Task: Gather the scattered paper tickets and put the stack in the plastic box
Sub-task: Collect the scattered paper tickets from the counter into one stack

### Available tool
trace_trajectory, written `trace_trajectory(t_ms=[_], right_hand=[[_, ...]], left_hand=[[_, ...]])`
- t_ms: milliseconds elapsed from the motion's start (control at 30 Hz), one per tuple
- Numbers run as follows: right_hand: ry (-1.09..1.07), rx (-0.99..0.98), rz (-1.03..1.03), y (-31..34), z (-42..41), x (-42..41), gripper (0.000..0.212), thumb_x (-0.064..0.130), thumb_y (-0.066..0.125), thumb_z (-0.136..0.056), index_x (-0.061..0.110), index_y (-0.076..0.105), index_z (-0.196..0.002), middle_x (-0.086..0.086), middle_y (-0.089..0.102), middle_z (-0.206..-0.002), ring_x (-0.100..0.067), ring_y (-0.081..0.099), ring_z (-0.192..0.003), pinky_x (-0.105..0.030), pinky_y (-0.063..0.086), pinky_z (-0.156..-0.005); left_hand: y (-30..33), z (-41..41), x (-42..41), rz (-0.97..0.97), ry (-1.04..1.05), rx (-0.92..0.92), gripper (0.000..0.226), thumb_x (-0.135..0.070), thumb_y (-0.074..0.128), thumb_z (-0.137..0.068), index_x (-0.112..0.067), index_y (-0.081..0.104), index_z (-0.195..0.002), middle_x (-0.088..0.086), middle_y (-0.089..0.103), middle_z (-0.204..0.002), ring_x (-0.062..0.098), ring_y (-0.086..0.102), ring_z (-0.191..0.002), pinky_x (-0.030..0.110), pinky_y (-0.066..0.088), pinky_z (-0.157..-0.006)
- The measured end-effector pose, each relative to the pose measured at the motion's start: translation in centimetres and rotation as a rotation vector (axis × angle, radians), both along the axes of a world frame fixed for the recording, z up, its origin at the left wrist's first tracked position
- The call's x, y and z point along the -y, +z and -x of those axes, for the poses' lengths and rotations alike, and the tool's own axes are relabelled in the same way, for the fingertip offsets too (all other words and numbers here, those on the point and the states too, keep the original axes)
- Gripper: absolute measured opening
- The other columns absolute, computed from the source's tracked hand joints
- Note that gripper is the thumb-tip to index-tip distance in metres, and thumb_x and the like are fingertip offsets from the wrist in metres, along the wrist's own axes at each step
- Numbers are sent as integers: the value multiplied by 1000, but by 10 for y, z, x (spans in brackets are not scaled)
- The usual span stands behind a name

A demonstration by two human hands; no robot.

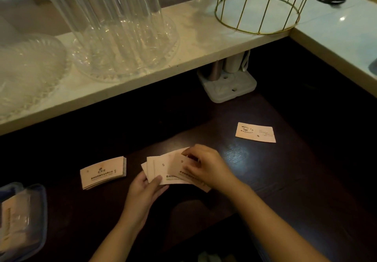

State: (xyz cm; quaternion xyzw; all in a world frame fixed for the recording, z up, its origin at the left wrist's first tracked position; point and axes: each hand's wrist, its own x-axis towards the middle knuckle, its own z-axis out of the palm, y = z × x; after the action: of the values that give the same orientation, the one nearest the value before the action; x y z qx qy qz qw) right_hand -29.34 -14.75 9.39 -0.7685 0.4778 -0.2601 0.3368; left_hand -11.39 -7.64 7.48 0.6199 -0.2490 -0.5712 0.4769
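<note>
Left hand [145,188]: grip closed on a fanned bunch of paper tickets [163,169], thumb on top at the near left corner, fingers beneath.

Right hand [206,165]: fingers curled over the right part of the same fan, fingertips pinching the far edge of the top ticket; grip closed on the tickets.

Squared stack of tickets [103,173]: lies flat on the dark counter [285,190], just left of the left hand, not touching it.

Single ticket [255,132]: lies flat, printed side up, far right of the hands, well apart from them.

Plastic box [22,221]: near left corner of the scene, clear with a blue rim, pale paper visible inside; its lid state cannot be told.

Pale raised ledge [204,43]: runs along the far side of the counter and turns down the right side. It carries clear ribbed glass vessels [106,17] standing on a cut-glass tray [126,58], a second glass dish [26,72] at far left, and a gold wire basket [259,11] at far right.

White holder [230,86]: stands on the dark counter under the ledge.
</note>
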Motion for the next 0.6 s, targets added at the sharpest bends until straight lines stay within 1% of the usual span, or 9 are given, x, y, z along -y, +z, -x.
trace_trajectory(t_ms=[33, 100, 233, 300, 367, 400, 467, 533, 600], right_hand=[[8, -1, 28, -1, -3, -1, 20, 13, 65, -78, 14, 64, -99, -5, 66, -93, -16, 58, -84, -39, 52, -74], [23, -4, 61, -4, -10, -4, 21, 15, 66, -79, 13, 65, -100, -6, 65, -94, -20, 59, -87, -42, 52, -74], [46, -94, 193, -21, -10, -9, 41, 25, 68, -77, 18, 58, -116, -7, 59, -100, -23, 54, -94, -31, 44, -72], [-45, -80, 172, -31, 7, 1, 49, 28, 65, -79, 20, 51, -125, -7, 58, -111, -23, 51, -103, -34, 45, -81], [-233, -27, 102, -43, 40, 20, 53, 23, 66, -81, 17, 48, -130, -11, 55, -128, -27, 47, -119, -39, 41, -100], [-312, -77, 95, -50, 62, 31, 57, 23, 67, -81, 15, 44, -133, -13, 49, -136, -29, 40, -128, -41, 34, -106], [-375, -358, 84, -65, 107, 54, 71, 31, 65, -82, 18, 28, -141, -11, 27, -152, -30, 17, -141, -46, 22, -112], [-335, -632, 23, -78, 144, 71, 84, 43, 61, -82, 26, 9, -145, -5, 4, -157, -26, -5, -143, -55, 11, -113], [-251, -753, -62, -88, 173, 84, 90, 50, 60, -80, 31, -1, -144, -1, -7, -157, -23, -15, -142, -59, 2, -112]], left_hand=[[1, 2, 0, 7, -26, 5, 24, -8, 56, -84, -25, 60, -100, 2, 72, -96, 16, 69, -92, 22, 57, -67], [2, 5, -1, 23, -49, 26, 25, -7, 60, -82, -26, 61, -98, 2, 73, -92, 15, 69, -89, 21, 56, -64], [-6, 14, 3, -10, 9, 32, 23, -5, 59, -83, -25, 61, -92, 5, 70, -94, 19, 69, -85, 20, 56, -59], [-12, 16, 5, -39, 15, 5, 20, -6, 57, -84, -22, 61, -95, 9, 69, -98, 21, 67, -92, 23, 57, -63], [-15, 16, 8, -58, 14, 1, 20, -7, 57, -84, -19, 60, -100, 11, 68, -103, 23, 65, -96, 29, 56, -70], [-17, 15, 9, -60, 12, 4, 21, -8, 58, -84, -18, 60, -102, 12, 68, -104, 23, 65, -97, 31, 54, -72], [-18, 12, 11, -55, 13, 10, 23, -10, 58, -83, -18, 60, -105, 11, 68, -105, 22, 66, -97, 33, 52, -75], [-19, 11, 12, -47, 15, 9, 24, -11, 58, -83, -17, 60, -106, 10, 69, -104, 21, 66, -97, 34, 52, -77], [-22, 10, 13, -54, 28, 8, 26, -10, 58, -83, -15, 59, -108, 10, 69, -104, 22, 66, -97, 34, 51, -77]])
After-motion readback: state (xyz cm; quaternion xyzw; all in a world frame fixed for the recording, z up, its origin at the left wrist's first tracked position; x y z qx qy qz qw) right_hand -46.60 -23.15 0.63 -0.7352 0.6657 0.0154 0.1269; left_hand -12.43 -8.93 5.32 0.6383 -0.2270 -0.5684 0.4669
